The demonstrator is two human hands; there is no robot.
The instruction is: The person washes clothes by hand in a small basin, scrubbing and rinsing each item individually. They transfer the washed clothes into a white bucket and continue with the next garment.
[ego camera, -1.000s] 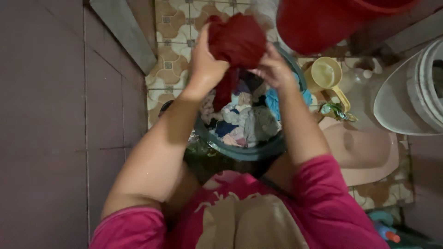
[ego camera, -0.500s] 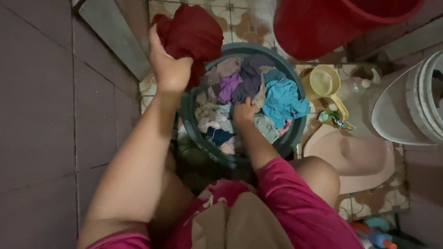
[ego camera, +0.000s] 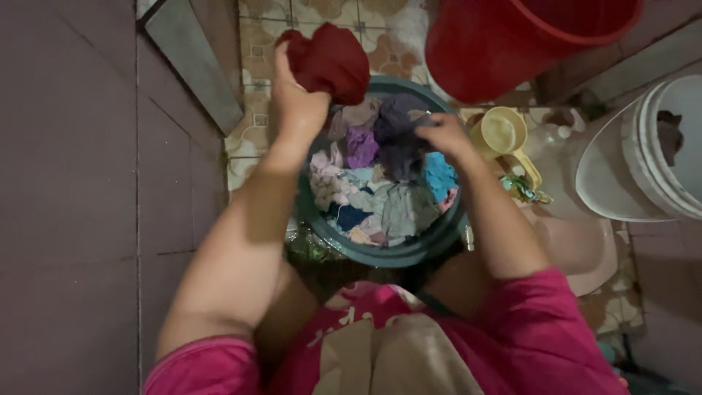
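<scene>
Gripping red cloth (ego camera: pixel 333 62), basin (ego camera: pixel 380 252) half-hidden.

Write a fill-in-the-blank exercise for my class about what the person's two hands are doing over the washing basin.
1. The left hand grips a bunched dark ____ cloth.
2. The right hand pulls up a dark ____ garment.
3. The mixed clothes lie in a round dark green plastic ____.
4. Beside the basin stands a pale yellow plastic ____ with a handle.

Missing words: red; purple; basin; scoop
</scene>
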